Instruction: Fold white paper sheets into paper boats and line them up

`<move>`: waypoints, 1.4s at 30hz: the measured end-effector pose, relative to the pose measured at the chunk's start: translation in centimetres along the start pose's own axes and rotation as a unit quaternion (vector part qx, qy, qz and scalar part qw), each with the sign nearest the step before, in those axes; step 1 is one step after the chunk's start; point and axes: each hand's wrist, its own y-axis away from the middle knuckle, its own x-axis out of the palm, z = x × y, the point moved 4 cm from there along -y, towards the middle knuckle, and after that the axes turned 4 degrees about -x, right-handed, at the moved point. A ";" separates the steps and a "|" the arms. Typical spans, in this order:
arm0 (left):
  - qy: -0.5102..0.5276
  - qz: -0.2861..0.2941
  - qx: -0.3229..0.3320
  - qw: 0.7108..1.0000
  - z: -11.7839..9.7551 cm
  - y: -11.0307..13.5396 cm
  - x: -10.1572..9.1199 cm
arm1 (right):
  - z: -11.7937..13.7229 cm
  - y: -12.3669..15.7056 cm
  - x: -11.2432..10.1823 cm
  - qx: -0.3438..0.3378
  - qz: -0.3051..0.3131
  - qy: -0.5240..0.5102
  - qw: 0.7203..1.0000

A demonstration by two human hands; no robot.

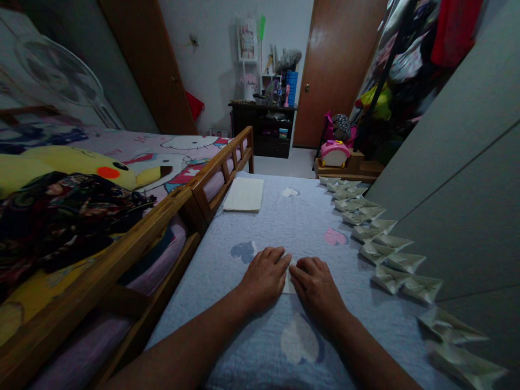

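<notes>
Closely paired, the left hand [264,279] and the right hand [314,281] rest palms down with fingers bent and held near together, their tips on a small piece of pale paper [289,286]; the hands hide much of it, so I cannot tell whether the fingers grip its edges or only press on it. The paper lies flat between them, thin and straight along its near edge, on a light blue quilted cover [280,216] with a fine, puckered texture. Printed hearts show on that cloth: a grey one [241,252] beside the left hand, a pink one [335,236] beyond the right, and a large pale one [299,340] nearer the body. Farther up on the left sits a neat stack of off-white sheets [244,195]. Down the right side runs a double row of folded paper shapes [390,277], creased and pointed, close to a pale panel [459,179]. A wooden rail [182,200] bounds the left side, and past it a yellow plush toy [85,162] lies partly under dark patterned fabric [69,211]. Beyond the far end stands a dark cabinet [262,130], crowded on top.
</notes>
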 end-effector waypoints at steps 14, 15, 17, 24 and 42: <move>-0.018 -0.015 0.060 0.998 -0.5 0.0 0.2 | -0.3 0.2 -0.6 0.020 -0.002 -0.070 0.997; -0.019 -0.014 0.059 0.998 -0.5 0.0 0.1 | -0.5 0.3 -0.7 0.019 -0.009 -0.086 0.996; -0.020 -0.011 0.058 0.998 -0.5 0.1 -0.1 | -0.9 0.5 -0.8 0.014 -0.019 -0.116 0.993; -0.015 -0.009 0.059 0.998 -0.5 0.2 -0.4 | -1.5 0.8 -0.7 0.023 -0.032 -0.100 0.994; 0.020 -0.009 0.025 0.999 -0.9 -0.2 -0.8 | -1.2 0.5 -0.6 0.001 -0.034 -0.062 0.997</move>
